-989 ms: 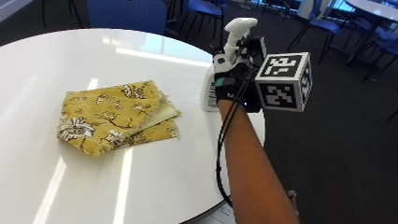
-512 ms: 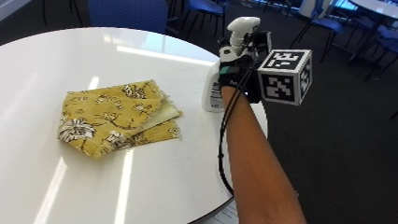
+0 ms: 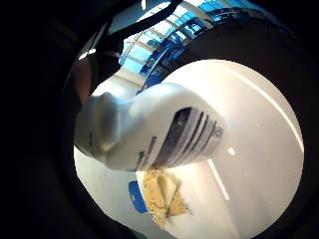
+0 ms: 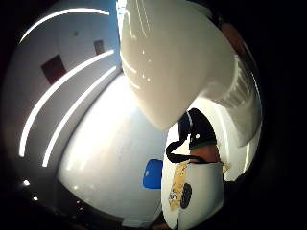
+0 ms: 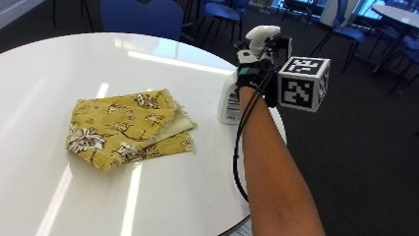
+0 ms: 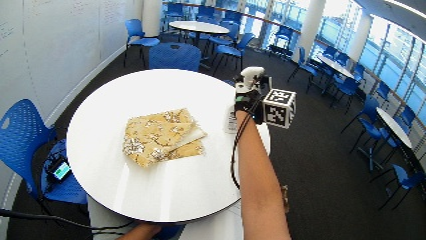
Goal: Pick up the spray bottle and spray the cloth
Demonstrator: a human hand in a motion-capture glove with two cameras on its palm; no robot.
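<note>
Hand (image 5: 252,69) gripped the spray bottle (image 5: 243,78) just off the table (image 5: 98,196); next, aim toward the cloth (image 5: 128,128) at nine o'clock.

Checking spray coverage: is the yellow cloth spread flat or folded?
Folded: the cloth lies on the table in overlapping layers, a pale inner layer showing at its edge.

No readable words, brand or numbers anywhere. Printed label on the spray bottle (image 5: 230,98): dark lines and a small block of print on white, too small to make out from the outside view. Same label close to the palm (image 3: 184,134): only dark stripes and blurred marks, no legible letters. Faint writing on the whiteboard wall (image 6: 40,30), likewise illegible.
</note>
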